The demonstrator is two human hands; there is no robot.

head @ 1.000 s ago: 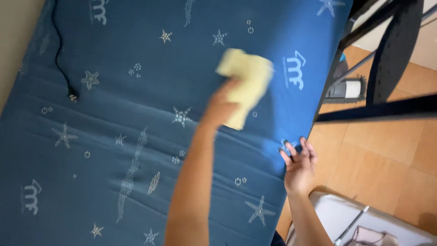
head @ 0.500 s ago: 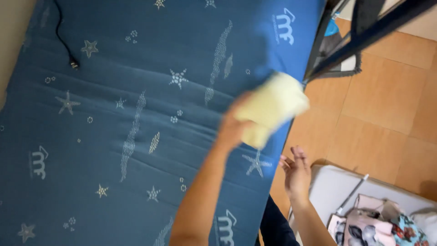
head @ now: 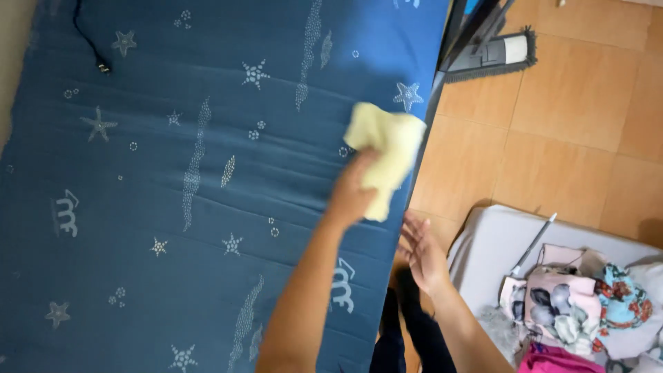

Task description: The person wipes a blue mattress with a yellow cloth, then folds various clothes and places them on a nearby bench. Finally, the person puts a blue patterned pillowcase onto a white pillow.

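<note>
A blue mattress cover (head: 173, 207) printed with pale stars and swirls fills most of the head view. My left hand (head: 352, 197) is shut on a crumpled pale yellow cloth (head: 383, 148) and presses it against the cover near its right edge. My right hand (head: 423, 254) hovers with its fingers apart just off that edge, below the cloth, and holds nothing. My dark-clad legs (head: 407, 331) show beneath it.
A black cable with a plug (head: 97, 59) lies at the upper left of the cover. A flat mop head (head: 492, 55) and dark frame bars (head: 463, 27) stand on the tan tiled floor (head: 580, 117). A white surface (head: 497, 249) with folded patterned clothes (head: 580, 300) sits at the lower right.
My left hand has swept the yellow cloth along the cover's right edge toward me, past a printed star. My right hand stayed beside the edge. The view shifted, bringing the mop and clothes in.
</note>
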